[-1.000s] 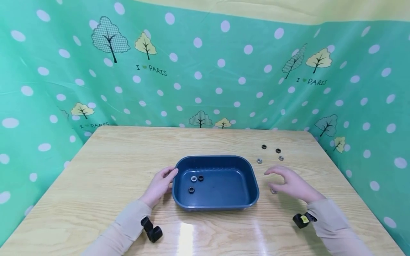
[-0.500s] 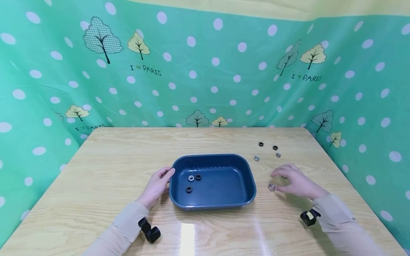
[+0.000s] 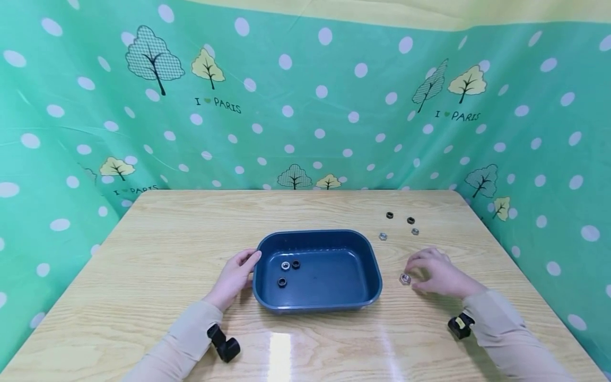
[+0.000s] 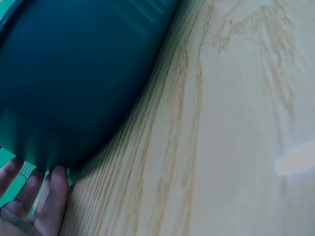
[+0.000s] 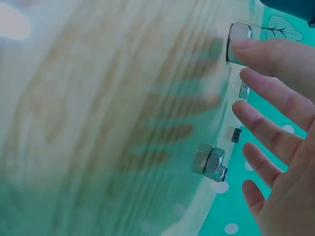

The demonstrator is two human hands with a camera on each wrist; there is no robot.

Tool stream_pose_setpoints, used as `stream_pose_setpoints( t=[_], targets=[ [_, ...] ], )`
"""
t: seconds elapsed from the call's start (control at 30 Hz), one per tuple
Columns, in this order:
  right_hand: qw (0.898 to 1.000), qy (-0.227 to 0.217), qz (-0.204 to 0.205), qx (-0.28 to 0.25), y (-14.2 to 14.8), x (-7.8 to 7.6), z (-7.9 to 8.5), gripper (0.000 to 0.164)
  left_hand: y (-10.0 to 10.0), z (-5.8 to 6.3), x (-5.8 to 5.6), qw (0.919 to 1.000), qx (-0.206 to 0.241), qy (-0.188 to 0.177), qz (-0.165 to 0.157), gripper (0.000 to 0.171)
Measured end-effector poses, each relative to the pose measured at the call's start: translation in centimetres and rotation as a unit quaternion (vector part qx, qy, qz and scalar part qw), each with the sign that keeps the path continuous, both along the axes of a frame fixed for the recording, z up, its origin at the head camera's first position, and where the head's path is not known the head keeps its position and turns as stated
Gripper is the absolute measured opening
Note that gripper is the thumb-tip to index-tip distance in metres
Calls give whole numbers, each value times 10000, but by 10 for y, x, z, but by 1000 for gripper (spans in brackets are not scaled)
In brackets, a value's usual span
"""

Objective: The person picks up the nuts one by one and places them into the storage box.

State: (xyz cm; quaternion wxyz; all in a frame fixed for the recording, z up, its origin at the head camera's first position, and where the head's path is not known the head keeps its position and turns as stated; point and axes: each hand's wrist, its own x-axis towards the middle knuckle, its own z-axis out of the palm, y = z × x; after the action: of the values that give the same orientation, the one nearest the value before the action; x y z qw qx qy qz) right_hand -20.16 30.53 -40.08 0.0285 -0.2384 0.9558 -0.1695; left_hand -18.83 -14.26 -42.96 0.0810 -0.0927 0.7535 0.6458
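Observation:
My left hand (image 3: 234,278) holds the left end of a blue plastic tray (image 3: 317,307), thumb at the rim; the left wrist view shows fingertips (image 4: 59,172) against its outer wall. Inside lie a silver nut (image 3: 285,266) and two black nuts (image 3: 296,264). To the tray's right, my right hand (image 3: 436,273) hovers with spread, gently bent fingers beside a silver hex nut (image 3: 405,279). In the right wrist view the thumb overlaps this nut (image 5: 239,42); whether they touch is unclear. Another silver nut (image 5: 214,163) lies under the fingers, hidden in the head view.
Farther back on the wooden table (image 3: 200,212) are two black nuts (image 3: 389,215) and two silver nuts, one left (image 3: 383,236) and one right (image 3: 415,232). A green dotted curtain (image 3: 305,132) hangs behind the table.
The right hand has shifted slightly right, and the silver nut by its thumb, partly covered at first, now shows more fully. The left hand stays on the tray. The head view has shifted slightly.

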Motion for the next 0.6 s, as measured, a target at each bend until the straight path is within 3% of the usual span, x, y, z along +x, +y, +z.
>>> stream_pose_setpoints(
  t=[0.6],
  targets=[
    [9997,-151,-96,181,-2,-2,-3,21,-1,-1,0,10000,-44,3,-3,46]
  ],
)
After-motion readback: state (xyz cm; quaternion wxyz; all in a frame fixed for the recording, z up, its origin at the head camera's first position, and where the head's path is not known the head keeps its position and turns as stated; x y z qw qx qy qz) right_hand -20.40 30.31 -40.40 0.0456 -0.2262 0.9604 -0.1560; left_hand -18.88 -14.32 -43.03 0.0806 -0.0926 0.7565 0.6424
